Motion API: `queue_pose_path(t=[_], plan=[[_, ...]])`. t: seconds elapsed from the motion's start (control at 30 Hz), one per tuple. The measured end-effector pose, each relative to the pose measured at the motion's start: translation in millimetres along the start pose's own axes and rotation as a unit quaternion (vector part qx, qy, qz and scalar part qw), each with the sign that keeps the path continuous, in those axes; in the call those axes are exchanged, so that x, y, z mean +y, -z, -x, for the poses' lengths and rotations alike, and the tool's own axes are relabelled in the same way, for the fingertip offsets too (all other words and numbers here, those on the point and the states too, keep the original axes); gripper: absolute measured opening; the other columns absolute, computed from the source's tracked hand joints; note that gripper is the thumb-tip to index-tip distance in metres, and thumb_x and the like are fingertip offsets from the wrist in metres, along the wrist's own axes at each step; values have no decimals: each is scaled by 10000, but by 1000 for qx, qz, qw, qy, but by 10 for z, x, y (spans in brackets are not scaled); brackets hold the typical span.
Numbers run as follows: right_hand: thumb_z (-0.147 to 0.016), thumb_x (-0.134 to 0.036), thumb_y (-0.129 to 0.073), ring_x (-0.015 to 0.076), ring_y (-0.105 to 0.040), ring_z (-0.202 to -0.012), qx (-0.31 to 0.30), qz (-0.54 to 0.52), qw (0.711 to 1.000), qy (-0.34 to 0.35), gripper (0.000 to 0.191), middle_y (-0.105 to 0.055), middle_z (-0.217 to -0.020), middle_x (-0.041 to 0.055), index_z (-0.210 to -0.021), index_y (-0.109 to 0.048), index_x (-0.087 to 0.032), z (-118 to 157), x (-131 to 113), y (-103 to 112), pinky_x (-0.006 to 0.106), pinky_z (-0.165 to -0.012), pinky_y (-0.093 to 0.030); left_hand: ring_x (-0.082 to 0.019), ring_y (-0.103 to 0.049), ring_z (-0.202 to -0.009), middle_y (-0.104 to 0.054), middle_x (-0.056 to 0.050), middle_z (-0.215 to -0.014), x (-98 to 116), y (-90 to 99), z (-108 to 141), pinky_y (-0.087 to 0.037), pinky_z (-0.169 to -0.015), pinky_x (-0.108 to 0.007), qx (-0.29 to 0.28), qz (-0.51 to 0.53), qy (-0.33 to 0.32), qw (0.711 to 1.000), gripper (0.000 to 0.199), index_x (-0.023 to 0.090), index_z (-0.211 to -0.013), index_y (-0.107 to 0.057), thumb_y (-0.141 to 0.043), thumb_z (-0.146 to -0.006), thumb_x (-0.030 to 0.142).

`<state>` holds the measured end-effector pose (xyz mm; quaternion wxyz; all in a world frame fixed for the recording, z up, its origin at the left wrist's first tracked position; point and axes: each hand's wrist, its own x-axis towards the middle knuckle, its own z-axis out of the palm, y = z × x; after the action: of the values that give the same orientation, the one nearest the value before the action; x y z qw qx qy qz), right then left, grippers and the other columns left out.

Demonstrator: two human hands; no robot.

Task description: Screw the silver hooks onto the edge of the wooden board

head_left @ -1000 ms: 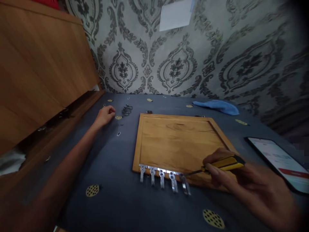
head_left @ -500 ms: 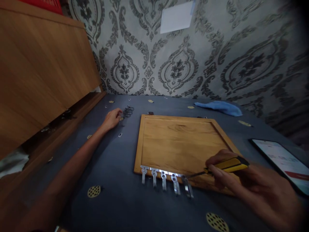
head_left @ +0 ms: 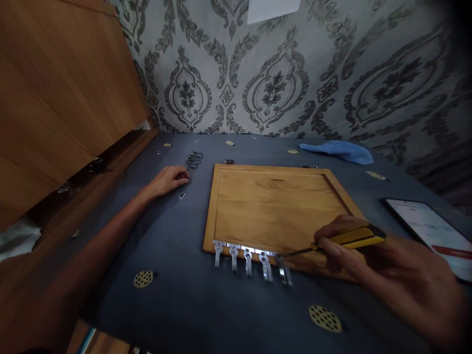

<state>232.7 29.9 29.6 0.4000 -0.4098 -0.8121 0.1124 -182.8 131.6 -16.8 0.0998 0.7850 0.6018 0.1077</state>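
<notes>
A framed wooden board (head_left: 273, 206) lies on the dark patterned cloth. Several silver metal clips (head_left: 248, 260) stand in a row along its near edge. My right hand (head_left: 383, 270) grips a yellow and black screwdriver (head_left: 354, 238), whose tip is at the rightmost clip (head_left: 283, 269). Left of the board, my left hand (head_left: 171, 180) rests on the cloth with its fingertips pressed together; what they hold, if anything, is too small to tell. Just beyond those fingertips is a small pile of dark metal pieces (head_left: 194, 158).
A phone (head_left: 431, 236) lies at the right, beside my right hand. A blue cloth (head_left: 341, 151) is near the patterned wall at the back. The wooden cabinet (head_left: 70, 93) borders the left side. Small dark metal parts (head_left: 229, 162) sit behind the board.
My left hand has shifted a little nearer, away from the metal pile, and its fingers have curled together. My right hand keeps the screwdriver at the rightmost clip. The camera view has tilted slightly downward.
</notes>
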Motion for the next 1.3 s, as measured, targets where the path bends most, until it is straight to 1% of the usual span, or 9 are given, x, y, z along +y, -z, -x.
queue_pose_path(t=[0.2,0.33,0.47,0.6,0.77,0.83,0.93,1.07,1.3], plan=[[-904,-511,-605,160,-656,-568,-23,-37,999,-26,382,-699,-677,16,-633,-625,-243,40,-65,0,288,-531,-497,-214,-652,-1029,-656,-78,-1172,99,-21,-6,-559,-901,-437,-15,-37,-3,999,298,159,-1161,-628,-618,-963,382],[-899,-504,-626,170,-634,-601,-33,-75,995,-55,355,-667,-700,13,-658,-608,-245,67,-53,-11,304,-541,-484,-203,-641,-850,-650,-12,-822,142,30,-80,-502,-840,-357,-8,-53,11,999,81,186,-837,-658,-665,-873,258],[-905,-423,-647,155,-627,-620,-41,-101,992,-61,236,-666,-729,3,-754,-634,-243,108,-37,-8,289,-550,-473,-183,-573,-705,-517,29,-583,293,103,-88,-436,-776,-283,-2,-47,29,998,125,209,-643,-581,-654,-740,179],[-895,-471,-658,151,-606,-613,-38,-106,990,-88,249,-647,-735,-2,-789,-631,-248,127,-50,-15,285,-538,-455,-124,-534,-718,-553,57,-646,628,171,1,-403,-828,-262,-3,-28,29,999,55,166,-778,-629,-613,-787,218],[-905,-386,-653,147,-623,-615,-32,-66,995,-62,197,-663,-713,-14,-764,-632,-250,94,-87,6,289,-596,-483,-162,-578,-733,-623,28,-739,951,297,92,-429,-798,-292,42,-20,-15,999,92,186,-842,-666,-592,-813,230],[-916,-373,-637,127,-620,-585,-30,-57,997,-40,205,-674,-706,-16,-756,-643,-246,88,-72,15,272,-590,-488,-185,-612,-800,-676,-1,-848,887,340,78,-451,-789,-303,51,-41,-12,998,141,190,-929,-678,-570,-863,250],[-929,-455,-603,126,-634,-563,-20,-52,998,-7,271,-699,-714,-2,-768,-662,-245,81,-20,9,258,-521,-474,-190,-638,-831,-690,-20,-874,628,367,42,-494,-807,-329,54,-70,9,996,154,181,-1002,-675,-557,-919,235],[-942,-491,-564,142,-669,-582,-10,-26,999,29,313,-717,-711,4,-765,-659,-251,64,10,1,246,-501,-492,-195,-664,-959,-678,-61,-1084,336,241,37,-561,-870,-414,-2,-87,3,996,266,150,-1114,-641,-616,-965,368],[-933,-564,-553,136,-646,-503,-2,-10,1000,19,423,-689,-620,-12,-664,-638,-249,42,-28,8,253,-477,-480,-231,-645,-1082,-629,-95,-1257,182,82,43,-565,-919,-454,-44,-113,-14,992,341,172,-1239,-602,-620,-964,374]])
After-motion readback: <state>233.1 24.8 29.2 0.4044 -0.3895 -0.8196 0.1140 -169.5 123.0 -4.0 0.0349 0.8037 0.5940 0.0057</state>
